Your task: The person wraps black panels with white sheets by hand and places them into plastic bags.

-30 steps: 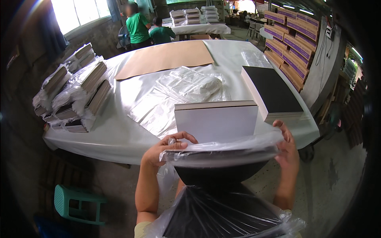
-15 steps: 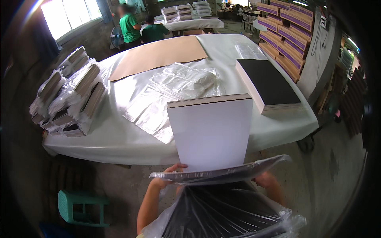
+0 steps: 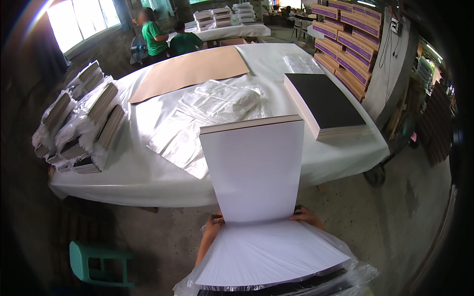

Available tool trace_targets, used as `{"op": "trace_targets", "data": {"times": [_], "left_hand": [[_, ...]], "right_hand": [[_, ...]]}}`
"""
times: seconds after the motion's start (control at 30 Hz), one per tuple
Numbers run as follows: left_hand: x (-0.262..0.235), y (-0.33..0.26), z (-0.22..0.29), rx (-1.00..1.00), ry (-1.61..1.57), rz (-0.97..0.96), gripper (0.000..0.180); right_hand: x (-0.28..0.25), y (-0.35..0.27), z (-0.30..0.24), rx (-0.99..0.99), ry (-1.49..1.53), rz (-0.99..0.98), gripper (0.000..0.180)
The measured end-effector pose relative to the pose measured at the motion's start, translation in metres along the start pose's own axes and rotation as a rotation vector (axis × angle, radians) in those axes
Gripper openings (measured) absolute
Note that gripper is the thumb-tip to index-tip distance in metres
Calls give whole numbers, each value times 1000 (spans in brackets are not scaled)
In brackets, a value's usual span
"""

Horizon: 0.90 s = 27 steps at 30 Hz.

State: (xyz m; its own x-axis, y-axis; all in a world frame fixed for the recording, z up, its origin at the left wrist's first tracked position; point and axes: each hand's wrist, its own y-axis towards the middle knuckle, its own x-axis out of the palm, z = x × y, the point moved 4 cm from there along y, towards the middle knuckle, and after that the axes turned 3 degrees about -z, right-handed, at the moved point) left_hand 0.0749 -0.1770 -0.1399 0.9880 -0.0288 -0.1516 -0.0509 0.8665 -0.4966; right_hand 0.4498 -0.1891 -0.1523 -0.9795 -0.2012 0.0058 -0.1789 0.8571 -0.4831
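I hold a thick stack of white sheets (image 3: 254, 172) upright in front of me, its lower part inside a clear plastic bag (image 3: 345, 276). My left hand (image 3: 213, 226) grips the stack's lower left edge and my right hand (image 3: 307, 216) grips its lower right edge. Both hands are partly hidden behind the sheets and the bag. The stack stands between me and the table (image 3: 148, 177).
The white-covered table carries loose clear bags (image 3: 217, 106), a brown board (image 3: 190, 71), a black-topped stack (image 3: 323, 101) and bagged bundles (image 3: 84, 118) at its left. A green stool (image 3: 98, 259) stands lower left. Purple boxes (image 3: 345, 34) line the right wall. Two people in green (image 3: 163, 39) work behind.
The white stack has risen higher and tilted toward me, showing more of its face. My hands have slid lower and are more hidden; the bag's mouth has dropped down the stack.
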Motion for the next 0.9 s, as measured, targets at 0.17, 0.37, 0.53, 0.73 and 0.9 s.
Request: {"op": "trace_targets", "data": {"times": [0.17, 0.37, 0.53, 0.73, 0.9], "left_hand": [[3, 15, -13, 189, 377, 146, 24], [2, 21, -19, 236, 418, 170, 21], [-13, 7, -3, 250, 540, 317, 31], [-72, -93, 177, 973, 437, 717, 64], [-34, -110, 267, 1035, -410, -142, 91]], "right_hand": [[5, 15, -14, 69, -296, -3, 65], [20, 10, -26, -163, -175, -6, 69], [11, 11, -30, -107, -404, 60, 66], [-38, -24, -96, -220, -704, 167, 59], [39, -75, -258, -617, -695, -34, 42]]}}
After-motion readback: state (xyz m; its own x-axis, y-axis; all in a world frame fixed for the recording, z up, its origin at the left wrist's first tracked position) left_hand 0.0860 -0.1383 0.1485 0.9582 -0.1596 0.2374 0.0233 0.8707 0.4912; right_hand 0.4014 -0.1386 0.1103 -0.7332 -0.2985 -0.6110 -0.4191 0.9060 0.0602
